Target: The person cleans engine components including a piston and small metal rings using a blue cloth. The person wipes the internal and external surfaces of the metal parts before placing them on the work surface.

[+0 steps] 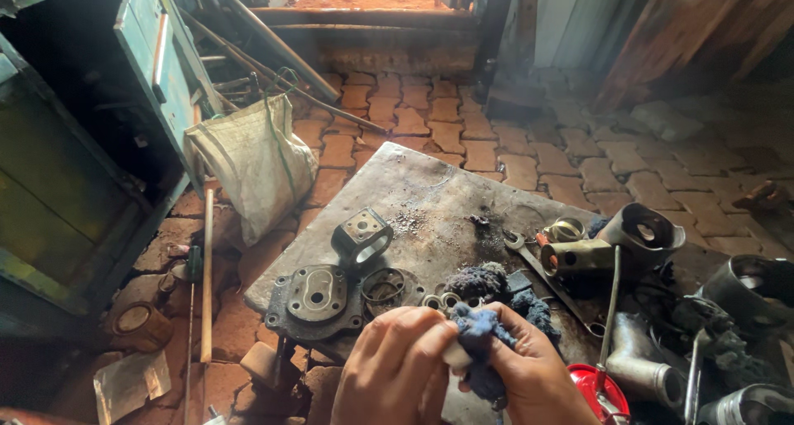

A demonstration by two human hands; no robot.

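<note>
Both hands work at the near edge of the metal plate point(430, 193). The left hand point(395, 367) pinches a small pale part point(456, 355); its long axis cannot be told. The right hand point(529, 375), fingers closed, presses a blue rag point(475, 330) directly against the part.

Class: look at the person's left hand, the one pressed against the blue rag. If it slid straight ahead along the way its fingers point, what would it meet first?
Probably the dark blue cloth rag it already touches at the left hand fingertips, with the right hand just behind; depth is unclear.
</note>
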